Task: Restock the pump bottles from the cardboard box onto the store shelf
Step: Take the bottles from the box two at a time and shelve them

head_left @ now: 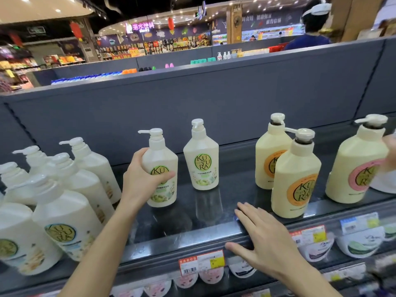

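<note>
At the frame's right edge a pale blurred shape [389,151] overlaps the pink-label bottle [355,166]; lower-left bottles [19,239] are blurred and cropped

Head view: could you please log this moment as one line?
left hand: grips green-label bottle on shelf | right hand: flat, empty, on shelf edge

Glossy shelf [210,213], seemingly plastic bottles [201,159]
</note>
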Action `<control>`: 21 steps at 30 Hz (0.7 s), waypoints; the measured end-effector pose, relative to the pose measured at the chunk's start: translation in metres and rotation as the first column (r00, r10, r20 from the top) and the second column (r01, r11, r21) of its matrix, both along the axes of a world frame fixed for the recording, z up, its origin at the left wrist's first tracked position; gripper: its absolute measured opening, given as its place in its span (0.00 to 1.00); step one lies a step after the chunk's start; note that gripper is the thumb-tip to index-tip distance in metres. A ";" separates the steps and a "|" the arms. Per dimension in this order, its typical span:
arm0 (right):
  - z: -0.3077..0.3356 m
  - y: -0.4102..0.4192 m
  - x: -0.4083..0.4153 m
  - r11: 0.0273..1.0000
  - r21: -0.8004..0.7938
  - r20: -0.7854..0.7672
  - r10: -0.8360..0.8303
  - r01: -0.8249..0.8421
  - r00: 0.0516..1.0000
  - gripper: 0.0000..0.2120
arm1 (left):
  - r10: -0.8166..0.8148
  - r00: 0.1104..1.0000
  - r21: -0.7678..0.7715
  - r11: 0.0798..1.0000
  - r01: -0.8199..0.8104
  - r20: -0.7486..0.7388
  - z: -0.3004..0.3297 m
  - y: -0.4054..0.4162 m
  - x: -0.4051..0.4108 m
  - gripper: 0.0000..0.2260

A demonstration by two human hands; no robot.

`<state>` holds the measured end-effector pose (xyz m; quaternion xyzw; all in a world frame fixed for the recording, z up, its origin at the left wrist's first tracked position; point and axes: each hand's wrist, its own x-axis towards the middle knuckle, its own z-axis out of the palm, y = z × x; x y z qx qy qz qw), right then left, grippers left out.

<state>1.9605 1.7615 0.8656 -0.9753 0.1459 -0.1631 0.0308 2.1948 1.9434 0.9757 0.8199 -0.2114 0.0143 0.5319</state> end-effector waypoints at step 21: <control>-0.006 -0.002 0.002 0.999 -0.039 0.064 0.015 -0.013 0.998 0.39 | -0.051 0.998 0.006 0.999 0.051 -0.020 -0.020 -0.009 0.012 0.37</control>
